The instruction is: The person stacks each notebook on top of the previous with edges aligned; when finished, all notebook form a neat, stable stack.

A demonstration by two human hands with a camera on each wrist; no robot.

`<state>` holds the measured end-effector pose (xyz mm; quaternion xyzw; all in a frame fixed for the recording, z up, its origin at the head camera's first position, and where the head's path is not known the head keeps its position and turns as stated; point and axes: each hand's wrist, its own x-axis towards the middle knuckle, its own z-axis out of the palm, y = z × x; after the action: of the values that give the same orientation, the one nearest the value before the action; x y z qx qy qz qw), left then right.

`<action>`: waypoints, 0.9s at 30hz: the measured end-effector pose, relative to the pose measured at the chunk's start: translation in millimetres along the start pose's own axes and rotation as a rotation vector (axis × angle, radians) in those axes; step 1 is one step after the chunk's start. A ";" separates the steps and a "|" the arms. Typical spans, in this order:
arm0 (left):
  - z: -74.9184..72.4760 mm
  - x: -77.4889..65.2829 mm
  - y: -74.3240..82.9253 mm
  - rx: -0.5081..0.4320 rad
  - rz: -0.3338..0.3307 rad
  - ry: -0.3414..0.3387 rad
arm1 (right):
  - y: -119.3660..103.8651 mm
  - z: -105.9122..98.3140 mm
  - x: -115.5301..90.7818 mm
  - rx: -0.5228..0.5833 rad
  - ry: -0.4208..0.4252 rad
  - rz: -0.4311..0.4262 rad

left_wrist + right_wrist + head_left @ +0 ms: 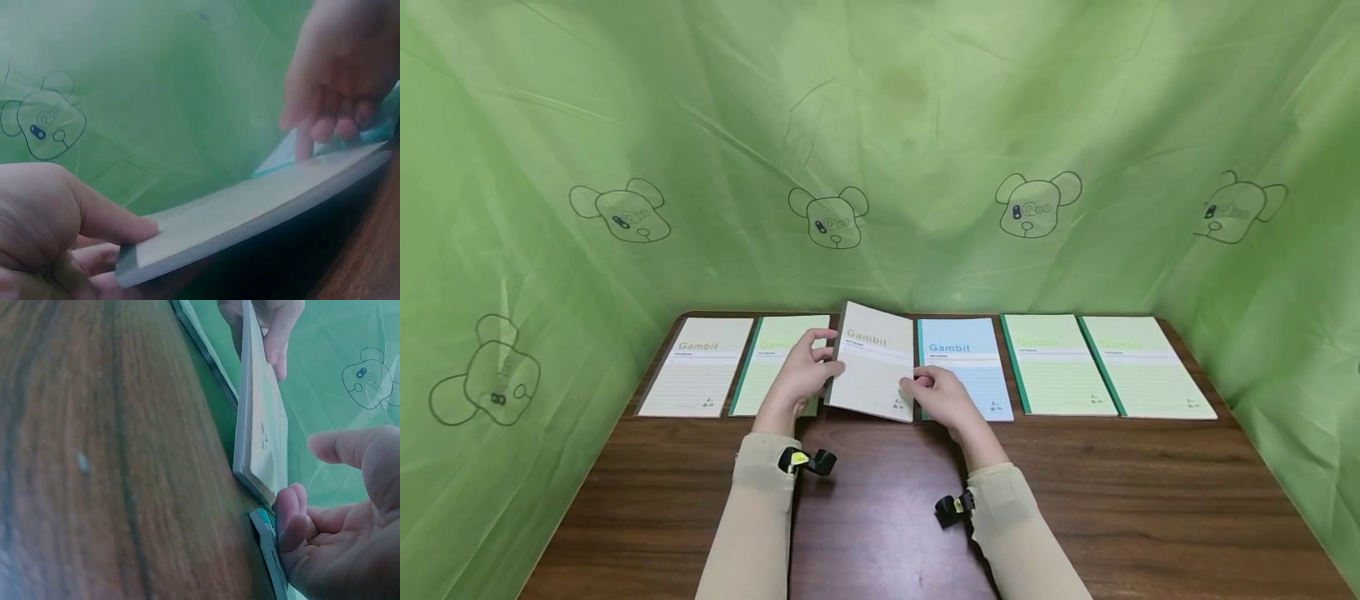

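A greyish-white Gambit notebook (876, 367) with a dark spine is raised at its left side and tilts down to the right. My left hand (802, 371) pinches its spine edge, thumb on the cover and fingers beneath, as the left wrist view shows. My right hand (946, 398) is at the opposite edge. In the right wrist view its thumb (337, 447) stands apart from the cover, and its bent fingers are close to the notebook's lower corner. Below the right hand lies a blue notebook (977, 383), partly covered. A green notebook (775, 379) is partly hidden behind the left hand.
Another greyish notebook (688, 379) lies at the far left. Two green notebooks (1060, 375) lie in the same row to the right. The brown wooden table (880, 508) runs toward me, and a green curtain (917, 125) with bear drawings encloses its back and sides.
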<state>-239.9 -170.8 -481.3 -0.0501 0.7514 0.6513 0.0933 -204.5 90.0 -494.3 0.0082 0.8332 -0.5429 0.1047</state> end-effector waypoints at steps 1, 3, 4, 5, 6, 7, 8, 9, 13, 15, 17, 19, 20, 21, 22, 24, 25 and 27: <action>-0.4 0.1 1.0 -0.020 0.001 0.004 | -0.4 -0.3 0.3 0.021 -0.001 -0.002; -1.2 0.1 3.6 -0.073 0.006 0.015 | -1.3 -0.8 0.5 0.060 -0.001 -0.006; -1.6 -0.3 5.4 -0.102 0.011 0.021 | -1.7 -1.2 0.7 0.079 0.000 -0.012; -2.1 -0.9 7.7 -0.128 0.019 0.025 | -2.2 -1.6 0.7 0.100 -0.001 -0.022; -2.5 -1.6 10.1 -0.155 0.028 0.030 | -2.9 -2.0 0.7 0.121 -0.002 -0.030; -2.6 -2.4 12.5 -0.180 0.039 0.031 | -3.6 -2.6 0.7 0.143 -0.002 -0.037; -2.6 -3.6 15.5 -0.202 0.052 0.030 | -4.4 -3.3 0.7 0.165 -0.004 -0.046; -2.5 -5.0 18.7 -0.217 0.065 0.030 | -5.4 -4.1 0.6 0.188 -0.004 -0.054; -0.8 -10.3 30.2 -0.248 0.101 0.046 | -10.9 -9.3 -0.6 0.294 0.008 -0.084; 0.6 -12.6 34.7 -0.260 0.111 0.057 | -14.9 -13.6 -2.9 0.336 0.021 -0.109; 2.7 -14.4 38.1 -0.281 0.117 0.061 | -19.8 -18.9 -6.1 0.370 0.029 -0.141; 5.7 -15.9 40.7 -0.304 0.128 0.058 | -24.4 -24.6 -9.8 0.389 0.034 -0.173; 7.6 -16.7 42.0 -0.315 0.133 0.054 | -26.5 -27.2 -11.4 0.392 0.037 -0.185; 9.5 -17.3 42.9 -0.327 0.138 0.049 | -28.4 -29.8 -12.7 0.392 0.042 -0.193; 11.5 -17.8 43.6 -0.336 0.144 0.042 | -29.5 -32.2 -13.6 0.390 0.049 -0.198; 16.0 -18.9 44.8 -0.353 0.156 0.022 | -30.8 -36.7 -14.7 0.387 0.066 -0.200; 18.2 -19.6 45.0 -0.357 0.164 0.004 | -30.5 -39.0 -14.5 0.384 0.074 -0.196; 23.1 -20.8 45.0 -0.361 0.178 -0.037 | -29.1 -43.4 -13.5 0.386 0.091 -0.188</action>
<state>-226.7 -142.4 -436.6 0.0126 0.6221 0.7819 0.0388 -202.2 118.8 -448.7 -0.0253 0.7149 -0.6986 0.0124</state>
